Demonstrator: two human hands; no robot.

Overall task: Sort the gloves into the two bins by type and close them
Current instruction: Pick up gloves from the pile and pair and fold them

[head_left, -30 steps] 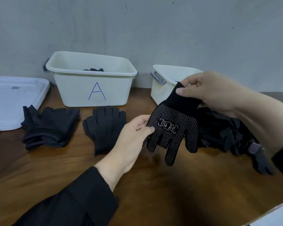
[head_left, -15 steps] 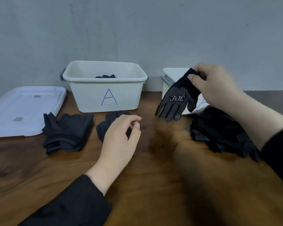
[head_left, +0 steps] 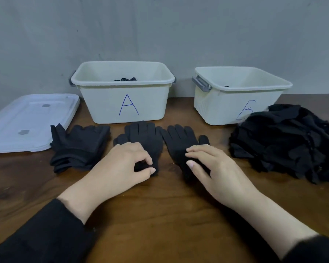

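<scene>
Two plain black gloves lie flat side by side in front of bin A (head_left: 106, 103). My left hand (head_left: 118, 168) pinches the cuff of the left glove (head_left: 142, 135) between thumb and curled fingers. My right hand (head_left: 217, 171) rests on the cuff end of the right glove (head_left: 179, 139) with fairly straight fingers. Inside bin A a dotted glove (head_left: 125, 79) shows above the rim. Bin B (head_left: 226, 103) stands to the right, with a small dark bit (head_left: 226, 86) visible inside. Both bins are uncovered.
A stack of folded black gloves (head_left: 80, 145) lies left of my hands. A big loose pile of black gloves (head_left: 285, 141) sits at the right, in front of bin B. White lids (head_left: 27, 120) lie stacked at the far left. A grey wall is behind.
My right hand no longer holds the dotted glove it carried near bin B. Both hands have come down onto the two plain gloves in front of bin A.
</scene>
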